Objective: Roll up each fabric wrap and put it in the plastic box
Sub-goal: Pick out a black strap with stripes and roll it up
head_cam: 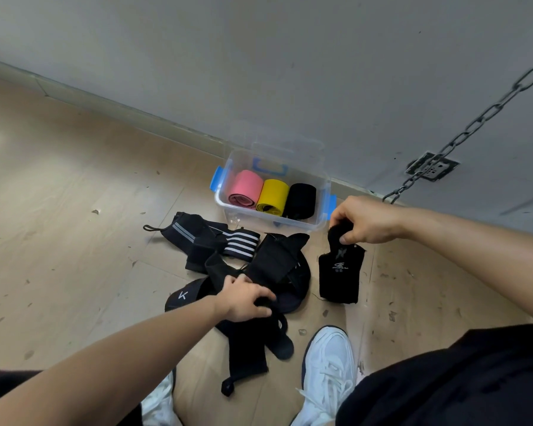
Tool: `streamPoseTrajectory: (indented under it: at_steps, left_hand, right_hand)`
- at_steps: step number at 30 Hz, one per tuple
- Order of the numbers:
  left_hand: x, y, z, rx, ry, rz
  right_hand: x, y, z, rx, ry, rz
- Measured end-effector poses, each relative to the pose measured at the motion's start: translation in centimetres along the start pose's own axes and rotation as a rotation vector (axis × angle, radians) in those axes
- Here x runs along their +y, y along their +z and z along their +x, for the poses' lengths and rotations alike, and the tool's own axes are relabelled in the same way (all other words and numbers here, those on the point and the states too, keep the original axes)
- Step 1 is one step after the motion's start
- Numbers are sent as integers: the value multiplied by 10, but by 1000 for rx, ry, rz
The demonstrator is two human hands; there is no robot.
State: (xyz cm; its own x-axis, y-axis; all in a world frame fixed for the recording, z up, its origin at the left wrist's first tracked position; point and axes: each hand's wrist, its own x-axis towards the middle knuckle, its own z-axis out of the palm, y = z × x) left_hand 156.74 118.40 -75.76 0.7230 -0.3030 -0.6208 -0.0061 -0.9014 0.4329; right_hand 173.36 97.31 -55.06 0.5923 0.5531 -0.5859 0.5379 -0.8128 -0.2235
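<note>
A clear plastic box (322,192) with blue latches stands on the floor by the wall. Inside lie a pink roll (246,187), a yellow roll (274,196) and a black roll (300,199). In front of the box lies a heap of black fabric wraps (271,262), one with white stripes (240,242). My left hand (243,298) grips a black wrap in the heap. My right hand (365,219) pinches the top end of a short black wrap with a grey logo (340,275), which hangs down to the right of the heap.
The wooden floor (74,210) meets a grey wall with a skirting board. A metal chain (474,124) hangs at the right in front of a wall socket (431,166). My white shoes (328,373) stand just below the heap.
</note>
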Motion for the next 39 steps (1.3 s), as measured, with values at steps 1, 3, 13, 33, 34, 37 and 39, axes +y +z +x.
streamPoseTrajectory:
  at_steps: [1,3,13,33,34,37,39]
  left_hand:
    - [6,3,-2,-45,39,-1]
    - [13,6,-4,-66,120,-114]
    - [-49,-48,-7,848,-296,-136]
    - [-114,-97,-69,705,-285,-1053]
    - [-111,-116,-77,693,-256,-1047]
    - [-103,-168,-103,623,-159,-949]
    - [-95,-198,-124,578,-106,-883]
  right_hand:
    - [-1,1,2,-1,-6,-8]
    - [-5,2,4,-23,-19,-20]
    - [-20,18,19,59,-120,136]
    - [-61,-2,60,145,-207,421]
    - [-65,-5,60,145,-216,468]
    - [-73,-15,56,171,-242,576]
    - [-78,-20,51,189,-249,651]
